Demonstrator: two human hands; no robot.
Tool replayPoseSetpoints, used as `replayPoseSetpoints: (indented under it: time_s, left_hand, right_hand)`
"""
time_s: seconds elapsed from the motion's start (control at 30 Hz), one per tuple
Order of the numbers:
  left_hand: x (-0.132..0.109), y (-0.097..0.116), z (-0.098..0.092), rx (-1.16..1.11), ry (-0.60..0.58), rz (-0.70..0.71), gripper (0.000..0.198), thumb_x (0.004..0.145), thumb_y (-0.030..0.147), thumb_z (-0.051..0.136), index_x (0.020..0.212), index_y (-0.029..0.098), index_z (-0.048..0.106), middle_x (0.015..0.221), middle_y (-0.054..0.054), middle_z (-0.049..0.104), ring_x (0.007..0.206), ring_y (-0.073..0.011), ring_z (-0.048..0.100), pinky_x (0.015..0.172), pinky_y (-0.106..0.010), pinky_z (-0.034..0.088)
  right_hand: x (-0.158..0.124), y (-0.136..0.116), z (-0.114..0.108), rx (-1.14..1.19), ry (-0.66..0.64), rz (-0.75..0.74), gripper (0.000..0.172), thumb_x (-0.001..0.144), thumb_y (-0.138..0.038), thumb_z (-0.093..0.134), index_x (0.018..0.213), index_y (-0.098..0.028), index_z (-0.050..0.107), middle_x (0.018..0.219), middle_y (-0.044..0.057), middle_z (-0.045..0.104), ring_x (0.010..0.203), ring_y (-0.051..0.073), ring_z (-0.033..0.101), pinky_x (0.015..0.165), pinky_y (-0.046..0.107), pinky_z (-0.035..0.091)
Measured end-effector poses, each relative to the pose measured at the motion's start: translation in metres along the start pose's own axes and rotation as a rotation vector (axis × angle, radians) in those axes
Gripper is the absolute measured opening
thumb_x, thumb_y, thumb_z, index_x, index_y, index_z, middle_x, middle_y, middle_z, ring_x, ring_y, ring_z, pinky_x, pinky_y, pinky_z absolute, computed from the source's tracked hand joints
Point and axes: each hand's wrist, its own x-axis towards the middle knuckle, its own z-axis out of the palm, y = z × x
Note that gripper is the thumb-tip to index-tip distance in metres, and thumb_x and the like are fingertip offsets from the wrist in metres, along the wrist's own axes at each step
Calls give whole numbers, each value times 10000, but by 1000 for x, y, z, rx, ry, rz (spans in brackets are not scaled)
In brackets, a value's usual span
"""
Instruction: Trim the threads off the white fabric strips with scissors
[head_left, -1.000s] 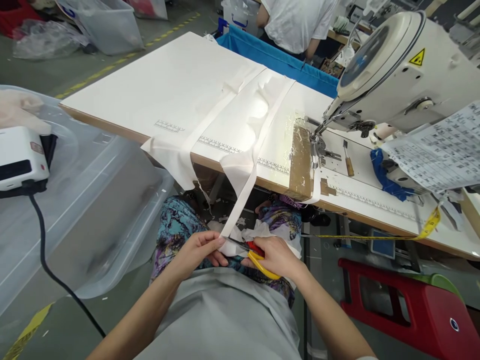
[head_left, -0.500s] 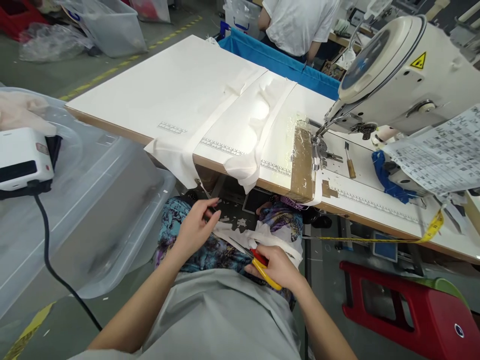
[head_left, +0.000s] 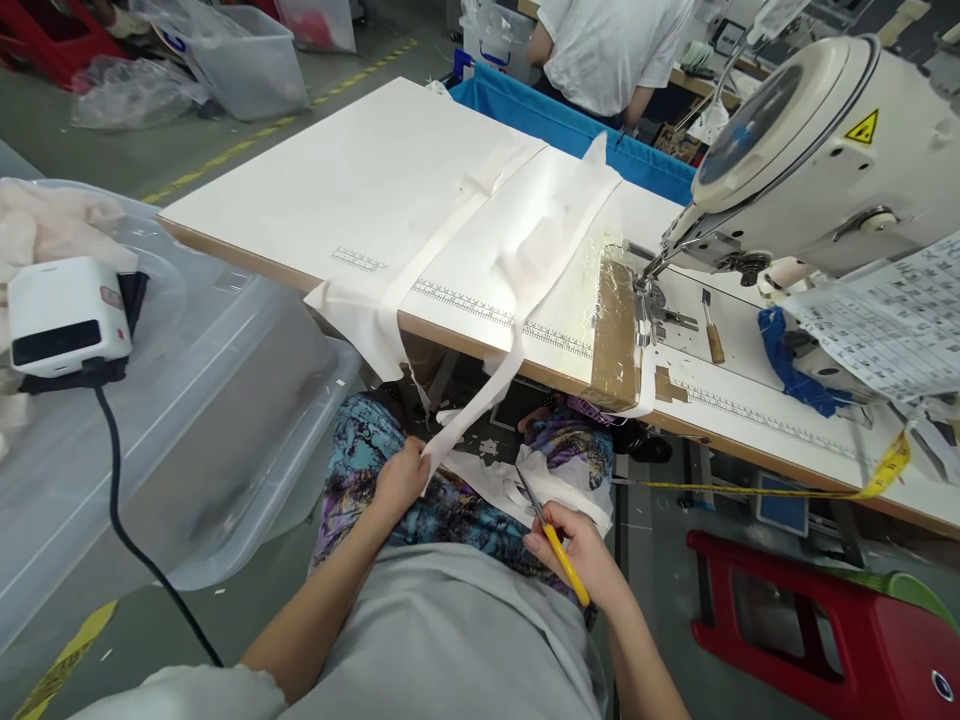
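Note:
Above my lap, my left hand (head_left: 403, 478) is closed on the end of a white fabric strip (head_left: 480, 398). The strip runs taut from my fingers up over the table edge to the wider cloth on the table. My right hand (head_left: 577, 548) grips a pair of scissors (head_left: 559, 552) with yellow on the handle, the blades pointing up and left. Whether the blades are apart I cannot tell. White fabric scraps (head_left: 566, 487) lie across my patterned trousers, just beyond the scissors. A second white fabric piece (head_left: 367, 318) hangs over the table edge to the left.
A sewing machine (head_left: 795, 160) stands at the right of the white table (head_left: 322, 180), with a small wooden-handled tool (head_left: 713, 330) beside it. A yellow tape measure (head_left: 889, 465) hangs there. Plastic bins (head_left: 225, 430) flank my left; a red stool (head_left: 825, 620) is at right. Another person (head_left: 607, 55) stands beyond.
My left hand was open and empty; it now holds the strip's end and has drawn it down towards my lap. My right hand has moved slightly right, turning the scissors more upright.

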Motion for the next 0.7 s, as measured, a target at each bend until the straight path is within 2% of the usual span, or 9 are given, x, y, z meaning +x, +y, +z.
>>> replayPoseSetpoints:
  time_s: [0.1,0.17,0.23,0.27,0.33,0.43,0.5,0.6,0.7]
  left_hand:
    - [-21,-7,-4,-14,-53,-11,198,851,318,507,969,173,573,531,21,485,528,-208,523,540,-272,364]
    - [-36,7,-10,-221,-259,37,303,900,434,468,1019,185,593,653,-26,597,629,-217,602,577,-280,434]
    - [-48,26,-15,-483,-512,79,412,912,526,455,1123,199,592,914,-88,686,837,-236,663,647,-294,498]
    - [-53,35,-18,-548,-585,95,433,904,538,481,1164,208,586,1011,-100,690,914,-243,663,672,-298,511]
    - [-58,48,-21,-445,-541,159,368,881,508,550,1095,222,636,1003,-84,691,930,-240,648,693,-289,502]
    - [-61,54,-24,-126,-274,320,296,884,461,556,797,210,686,908,-77,646,801,-208,600,653,-276,450]
    - [-61,55,-26,-100,-213,363,321,894,463,536,755,207,670,959,-82,635,731,-181,579,613,-271,432]
    - [-64,58,-29,-300,-389,195,330,904,525,507,829,220,608,692,-26,635,519,-153,541,508,-261,414]
    - [-67,64,-30,-532,-545,18,355,880,595,523,916,242,535,662,-6,666,579,-191,632,545,-271,491]
  right_hand:
    - [3,1,2,-2,-10,14,445,805,-542,686,688,-179,456,606,-34,431,570,103,370,528,212,282]
    - [6,1,5,-6,-11,19,442,805,-539,688,693,-178,460,605,-38,425,568,100,363,527,210,281]
    - [9,1,7,-17,-6,15,434,808,-536,688,704,-177,467,611,-41,419,573,99,357,527,209,280]
    - [10,0,8,-25,-3,14,430,809,-533,688,709,-177,469,615,-41,418,577,99,355,527,209,278]
    - [11,-1,8,-34,-1,14,427,812,-534,686,716,-178,471,618,-40,415,580,99,348,523,209,271]
    - [10,-3,6,-40,-20,27,436,815,-549,677,714,-178,472,614,-39,407,578,98,337,513,207,262]
    - [9,-4,5,-56,-38,38,452,811,-566,673,706,-179,463,613,-38,403,582,99,332,508,206,257]
    - [8,-7,4,-60,-74,43,454,834,-581,635,722,-177,461,634,-36,401,605,101,331,526,209,269]
    - [7,-12,1,-41,-125,28,436,877,-579,575,760,-171,472,663,-36,389,627,100,322,555,213,284]
